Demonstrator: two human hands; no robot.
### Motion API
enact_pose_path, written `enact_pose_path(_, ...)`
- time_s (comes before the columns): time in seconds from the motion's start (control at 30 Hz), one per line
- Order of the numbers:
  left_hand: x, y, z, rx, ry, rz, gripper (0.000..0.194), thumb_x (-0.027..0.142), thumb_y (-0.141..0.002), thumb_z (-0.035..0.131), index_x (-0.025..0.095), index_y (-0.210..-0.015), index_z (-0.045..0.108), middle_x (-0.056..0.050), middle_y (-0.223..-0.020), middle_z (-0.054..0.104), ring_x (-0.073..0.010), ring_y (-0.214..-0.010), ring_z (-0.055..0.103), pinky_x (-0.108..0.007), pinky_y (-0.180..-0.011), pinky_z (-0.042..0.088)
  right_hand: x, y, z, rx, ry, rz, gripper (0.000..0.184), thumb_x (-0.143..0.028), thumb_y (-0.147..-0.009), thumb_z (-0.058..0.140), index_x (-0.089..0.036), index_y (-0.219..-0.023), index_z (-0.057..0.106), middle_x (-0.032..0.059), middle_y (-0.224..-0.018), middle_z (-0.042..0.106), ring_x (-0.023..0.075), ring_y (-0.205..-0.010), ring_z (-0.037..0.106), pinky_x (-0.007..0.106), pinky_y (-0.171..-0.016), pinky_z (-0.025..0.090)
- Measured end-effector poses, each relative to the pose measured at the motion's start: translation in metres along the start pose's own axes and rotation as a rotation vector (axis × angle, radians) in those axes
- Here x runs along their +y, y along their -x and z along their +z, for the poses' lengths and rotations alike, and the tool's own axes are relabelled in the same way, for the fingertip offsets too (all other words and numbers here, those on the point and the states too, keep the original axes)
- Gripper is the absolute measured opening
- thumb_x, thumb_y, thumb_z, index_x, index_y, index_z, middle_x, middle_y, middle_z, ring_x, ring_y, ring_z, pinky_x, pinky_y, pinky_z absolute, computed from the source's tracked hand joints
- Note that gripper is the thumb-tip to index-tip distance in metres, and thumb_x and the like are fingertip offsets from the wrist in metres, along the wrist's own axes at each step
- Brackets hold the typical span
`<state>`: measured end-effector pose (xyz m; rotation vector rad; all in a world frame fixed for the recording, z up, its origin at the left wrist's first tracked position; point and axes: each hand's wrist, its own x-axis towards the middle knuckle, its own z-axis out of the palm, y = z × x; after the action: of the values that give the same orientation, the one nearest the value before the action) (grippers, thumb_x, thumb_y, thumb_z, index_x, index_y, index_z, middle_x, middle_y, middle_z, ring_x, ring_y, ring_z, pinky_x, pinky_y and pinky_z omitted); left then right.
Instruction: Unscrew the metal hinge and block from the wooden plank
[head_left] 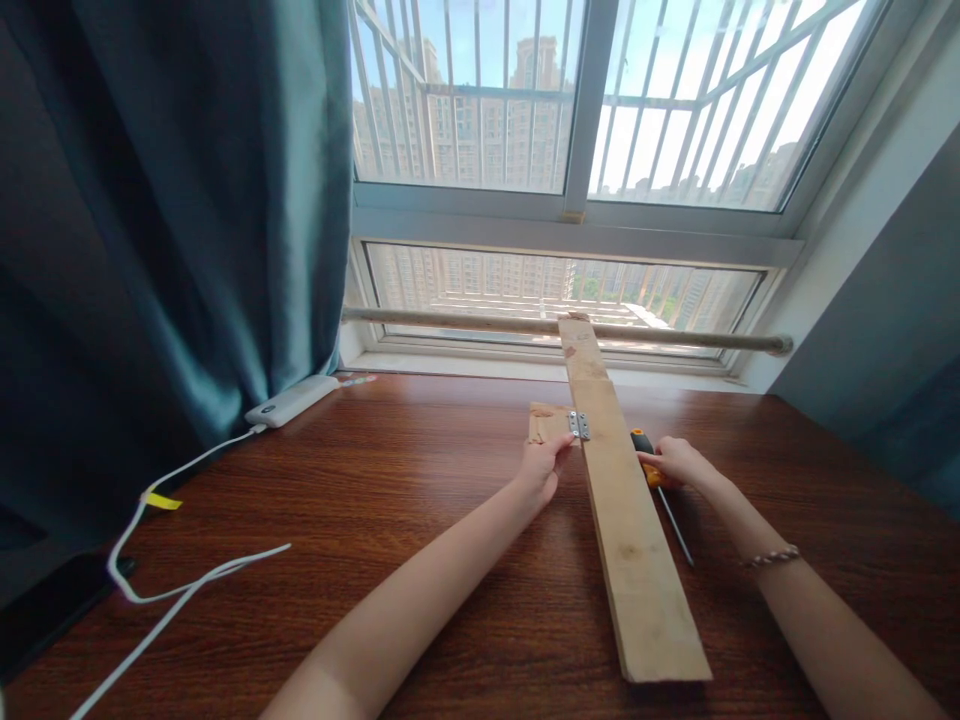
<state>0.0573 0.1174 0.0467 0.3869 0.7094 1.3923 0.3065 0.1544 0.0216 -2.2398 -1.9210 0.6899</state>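
Note:
A long pale wooden plank (pixel 626 500) lies on the dark wooden table (pixel 420 500), running from the near edge towards the window. A small wood block (pixel 546 420) sits against its left side, joined to it by a small metal hinge (pixel 578 425). My left hand (pixel 541 468) rests on the near edge of the block, fingers curled, fingertips close to the hinge. My right hand (pixel 675 462) lies just right of the plank, closed over the orange and black handle of a screwdriver (pixel 660 490) whose shaft points towards me along the table.
A white power bank (pixel 292 400) with a white cable (pixel 180 560) lies at the left by a dark teal curtain (pixel 165 220). A wooden rod (pixel 570 330) runs along the window sill. A dark phone (pixel 52 610) sits at the table's left edge.

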Motion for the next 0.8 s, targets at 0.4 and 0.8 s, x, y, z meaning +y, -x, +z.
enact_pose_path(0.4,0.0,0.001,0.001,-0.008,0.03,-0.032,0.029,-0.008,-0.061,0.063,0.009,-0.084,0.063,-0.008,-0.082,0.069,-0.0133,-0.069,0.065,-0.022,-0.066,0.052,0.004,0.001,0.0,-0.03,-0.058,0.033,0.053,-0.064,-0.075,0.046,-0.015,-0.058,0.052,0.0096,-0.053,0.062,0.0181,-0.046,0.06,0.025,-0.042,0.045)
enact_pose_path(0.8,-0.003,-0.003,-0.001,-0.005,0.031,-0.019,0.033,-0.007,-0.06,0.066,0.011,-0.088,0.063,-0.009,-0.085,0.069,-0.0143,-0.073,0.065,-0.023,-0.071,0.052,-0.097,0.039,-0.026,0.447,-0.198,-0.607,0.021,-0.038,-0.077,0.055,-0.02,-0.074,0.065,0.0027,-0.07,0.066,0.0148,-0.063,0.059,0.023,-0.06,0.043)
